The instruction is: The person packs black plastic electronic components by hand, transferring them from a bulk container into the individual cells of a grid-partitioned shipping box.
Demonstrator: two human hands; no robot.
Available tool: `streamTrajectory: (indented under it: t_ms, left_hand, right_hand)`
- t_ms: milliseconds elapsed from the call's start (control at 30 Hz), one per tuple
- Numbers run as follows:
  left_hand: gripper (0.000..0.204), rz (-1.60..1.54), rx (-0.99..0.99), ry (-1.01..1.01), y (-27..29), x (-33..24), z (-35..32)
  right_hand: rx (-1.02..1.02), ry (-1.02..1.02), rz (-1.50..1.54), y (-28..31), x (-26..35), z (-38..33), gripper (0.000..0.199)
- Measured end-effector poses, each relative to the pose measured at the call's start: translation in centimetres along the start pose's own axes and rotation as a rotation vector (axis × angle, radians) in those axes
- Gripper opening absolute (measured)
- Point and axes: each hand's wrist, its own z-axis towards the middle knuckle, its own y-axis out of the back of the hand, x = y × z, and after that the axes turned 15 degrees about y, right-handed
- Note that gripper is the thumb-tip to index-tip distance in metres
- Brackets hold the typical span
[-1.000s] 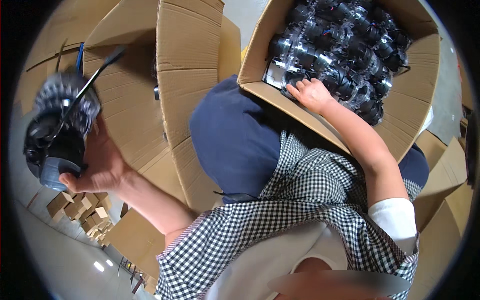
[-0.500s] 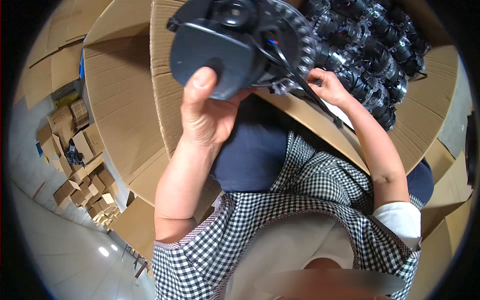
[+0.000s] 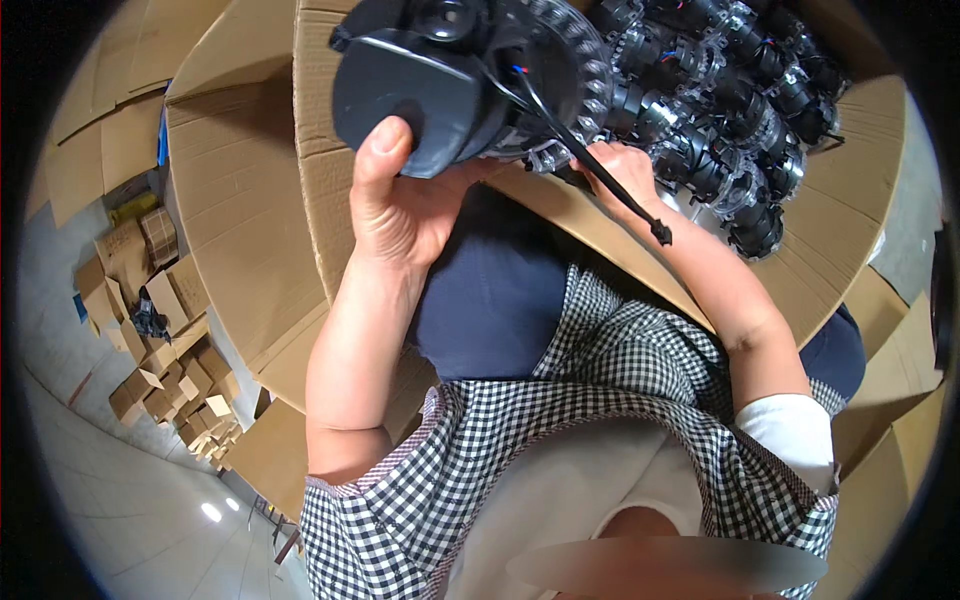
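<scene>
My left hand (image 3: pixel 415 205) grips a large black unit (image 3: pixel 400 95) from below, thumb up on its smooth rounded housing. The unit has a round part with a toothed clear rim (image 3: pixel 590 90), and small red and blue wires show on it. From it a black cable (image 3: pixel 600 170) hangs toward the lower right, ending in a small plug (image 3: pixel 661 233). Close to the unit's lower right side is my right hand (image 3: pixel 622 172), behind the cable, with its fingers curled. Whatever those fingers hold is hidden.
A large open cardboard box (image 3: pixel 840 190) at the right holds several similar black units (image 3: pixel 740 110) with clear rings. Tall cardboard flaps (image 3: pixel 230 200) rise at the left. Smaller cardboard boxes (image 3: pixel 175 375) lie on the floor farther left.
The black unit and my left hand have shifted slightly up and left. My right hand has moved left, now behind the cable, whose plug end has swung left in front of my right forearm.
</scene>
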Motion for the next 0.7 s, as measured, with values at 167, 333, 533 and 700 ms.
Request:
streamTrajectory:
  t_ms: [167,333,533,700]
  left_hand:
    - [0.077,0.049,0.018,0.018,-1.5,1.0,0.6]
    - [0.076,0.157,0.091,0.097,-1.2,2.2,0.5]
    - [0.060,0.253,0.119,0.048,-2.7,1.5,0.8]
    - [0.044,-0.010,0.034,0.016,-0.5,0.5,1.2]
  right_hand:
    - [0.117,-0.185,0.322,4.1,-1.2,1.1,0.026]
    - [-0.421,-0.294,1.854,12.1,1.0,0.8,0.065]
    - [-0.482,-0.445,1.649,15.6,0.8,-2.1,0.077]
    - [-0.130,-1.166,1.710,11.2,-2.3,-7.8,0.052]
